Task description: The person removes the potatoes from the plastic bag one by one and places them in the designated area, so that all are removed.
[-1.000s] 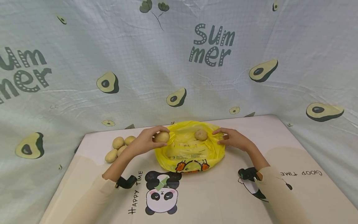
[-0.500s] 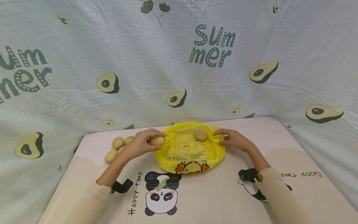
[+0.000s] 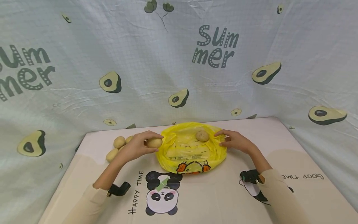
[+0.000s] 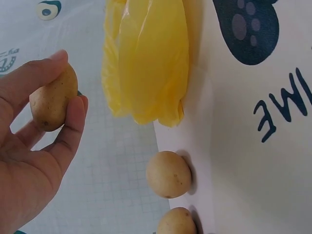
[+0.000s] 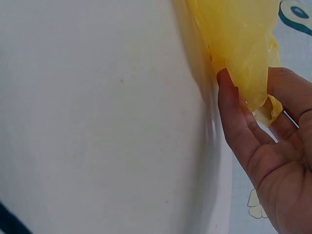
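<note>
In the head view a yellow plastic bag [image 3: 188, 157] lies open on the table with one potato [image 3: 202, 135] inside, near its far right. My left hand [image 3: 136, 148] pinches another potato [image 3: 154, 143] between thumb and fingers, just outside the bag's left rim. The left wrist view shows this held potato [image 4: 54, 100] apart from the hanging side of the bag [image 4: 153, 58]. On the opposite side my right hand [image 3: 236, 141] holds the bag's right rim; its thumb and fingers close around the thin plastic [image 5: 246, 53] in the right wrist view.
Several loose potatoes [image 3: 119, 142] lie at the table's far left, partly behind my left forearm. The table [image 3: 212, 196] has a printed cover with pandas and lettering. A pale curtain [image 3: 145, 62] with avocado prints hangs right behind the far edge.
My left hand has drawn back to the left with the potato, away from the bag's left rim. The right hand keeps its place at the bag.
</note>
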The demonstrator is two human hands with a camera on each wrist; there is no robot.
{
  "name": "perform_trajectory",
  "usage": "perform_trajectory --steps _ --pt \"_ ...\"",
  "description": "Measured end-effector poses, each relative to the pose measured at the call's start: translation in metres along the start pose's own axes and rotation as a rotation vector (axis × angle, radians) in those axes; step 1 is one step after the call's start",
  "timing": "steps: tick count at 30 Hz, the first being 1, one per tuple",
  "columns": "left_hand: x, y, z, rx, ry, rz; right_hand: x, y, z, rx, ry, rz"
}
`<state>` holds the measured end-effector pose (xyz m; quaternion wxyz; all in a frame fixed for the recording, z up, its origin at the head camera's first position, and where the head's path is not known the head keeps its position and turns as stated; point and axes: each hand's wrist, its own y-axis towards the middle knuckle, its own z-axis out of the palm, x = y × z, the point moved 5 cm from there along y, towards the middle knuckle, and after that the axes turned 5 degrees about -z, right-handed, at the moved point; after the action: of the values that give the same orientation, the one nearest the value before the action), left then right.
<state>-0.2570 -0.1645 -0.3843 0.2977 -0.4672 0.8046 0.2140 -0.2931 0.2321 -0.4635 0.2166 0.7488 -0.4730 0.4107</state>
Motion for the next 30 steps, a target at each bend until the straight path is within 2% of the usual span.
perform_trajectory --steps 14,19,30 --pt "0.010 -0.009 -0.003 -0.030 -0.004 0.002 -0.002 0.001 0.001 -0.007 -0.031 -0.006" --pt "0.010 -0.009 -0.001 -0.019 -0.011 0.011 -0.003 -0.002 0.001 -0.015 -0.023 -0.003" --pt "0.018 -0.014 -0.008 -0.077 0.022 0.011 0.001 -0.002 0.001 -0.006 -0.011 -0.015"
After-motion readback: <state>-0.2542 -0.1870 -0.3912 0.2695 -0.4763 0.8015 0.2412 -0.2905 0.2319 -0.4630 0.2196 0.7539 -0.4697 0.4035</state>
